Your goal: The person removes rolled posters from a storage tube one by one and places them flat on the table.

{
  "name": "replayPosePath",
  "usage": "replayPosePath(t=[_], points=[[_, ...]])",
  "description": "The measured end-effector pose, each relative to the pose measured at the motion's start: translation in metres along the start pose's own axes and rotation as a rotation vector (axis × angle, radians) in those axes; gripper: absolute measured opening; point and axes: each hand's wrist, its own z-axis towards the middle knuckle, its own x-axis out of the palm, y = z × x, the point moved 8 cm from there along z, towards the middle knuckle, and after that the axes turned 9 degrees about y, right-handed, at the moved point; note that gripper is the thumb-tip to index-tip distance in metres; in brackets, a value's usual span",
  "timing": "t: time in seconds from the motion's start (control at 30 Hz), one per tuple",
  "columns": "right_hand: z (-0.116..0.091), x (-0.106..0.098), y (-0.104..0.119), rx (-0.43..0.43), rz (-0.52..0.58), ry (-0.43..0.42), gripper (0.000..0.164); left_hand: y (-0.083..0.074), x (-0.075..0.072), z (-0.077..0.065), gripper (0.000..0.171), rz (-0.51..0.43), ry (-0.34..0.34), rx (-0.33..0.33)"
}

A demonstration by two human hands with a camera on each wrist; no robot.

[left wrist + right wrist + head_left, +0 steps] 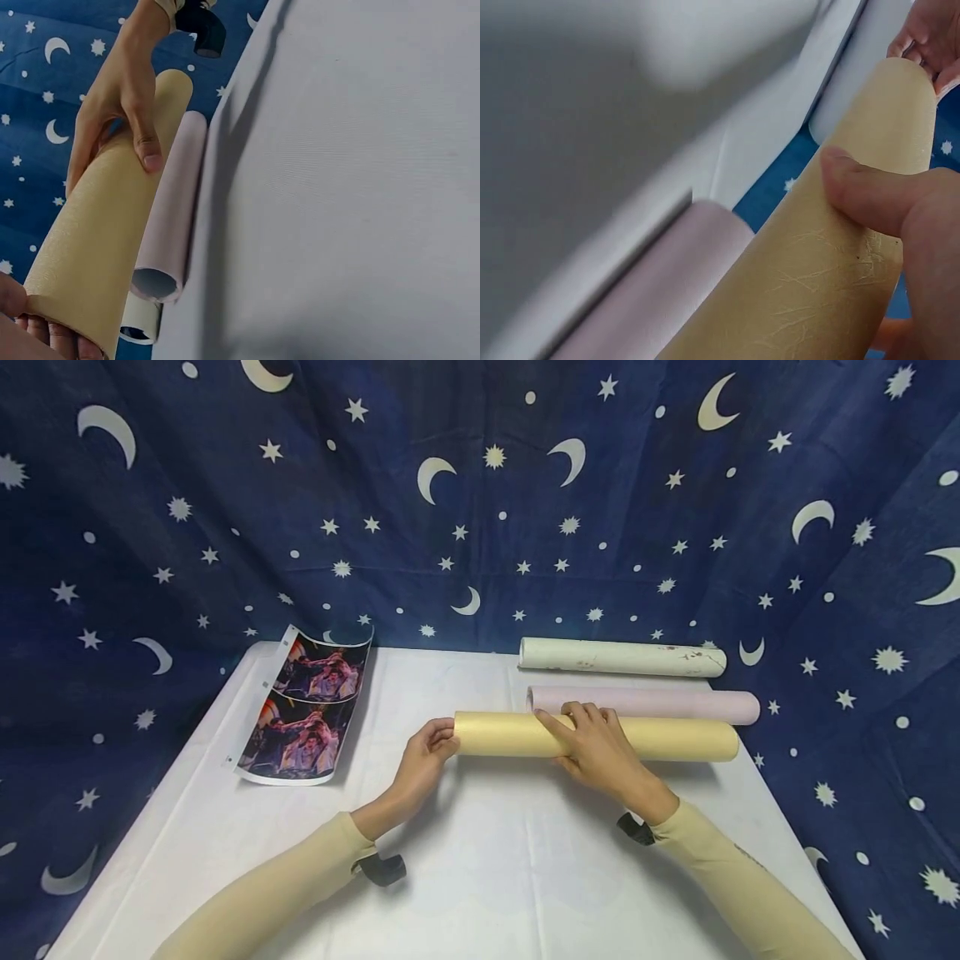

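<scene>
A yellow roll of wallpaper [502, 735] is held crosswise above the white table, with faint creases on its surface in the right wrist view. My left hand [420, 764] pinches the rim at its left end, fingers inside the tube and thumb outside, as the left wrist view shows. Around the roll's middle, my right hand [603, 756] grips with thumb and fingers spread over it. Just behind lies a pale pink roll [690, 705], partly covered by the yellow one and my right fingers. Farther back is a cream roll [615, 657] with a branch pattern.
On the left of the white-covered table [480, 877] lies a curled sheet [307, 735] printed with two similar pictures. A dark blue curtain [495, 485] with moons and stars hangs behind and along both sides.
</scene>
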Motion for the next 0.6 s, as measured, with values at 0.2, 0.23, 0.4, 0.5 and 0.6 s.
replayPosePath(t=[0.2, 0.23, 0.4, 0.5, 0.6], points=[[-0.002, 0.015, 0.013, -0.02, 0.023, 0.023, 0.08, 0.016, -0.008, -0.009, 0.035, 0.018, -0.006, -0.049], [-0.002, 0.017, 0.015, -0.023, 0.026, 0.029, 0.08, 0.018, -0.01, -0.011, 0.035, 0.02, -0.008, -0.055], [-0.003, 0.028, 0.021, -0.023, 0.042, 0.063, 0.081, 0.027, -0.013, -0.015, 0.035, 0.028, 0.0, -0.069], [-0.001, 0.032, 0.023, -0.02, 0.044, 0.08, 0.081, 0.031, -0.014, -0.016, 0.036, 0.028, 0.01, -0.082], [0.0, 0.036, 0.024, -0.02, 0.047, 0.085, 0.082, 0.035, -0.015, -0.016, 0.038, 0.032, 0.023, -0.094]])
